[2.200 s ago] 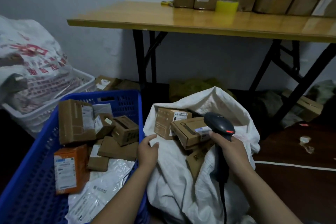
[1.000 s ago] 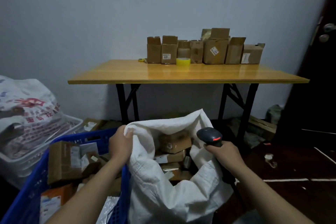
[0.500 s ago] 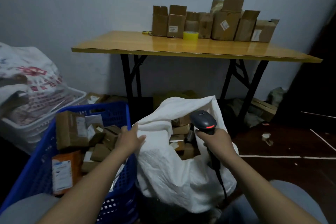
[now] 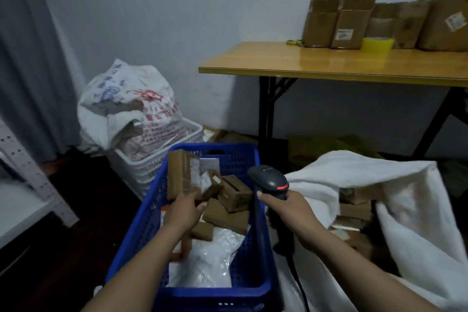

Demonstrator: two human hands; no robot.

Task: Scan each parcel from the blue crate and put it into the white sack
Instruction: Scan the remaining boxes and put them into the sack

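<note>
One scanner, white-labelled parcels, blue crate

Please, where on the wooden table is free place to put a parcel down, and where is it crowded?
The table is bare along its front edge and left corner, up to the row of cardboard boxes and the yellow tape roll at the back. That back strip by the wall is crowded.
</note>
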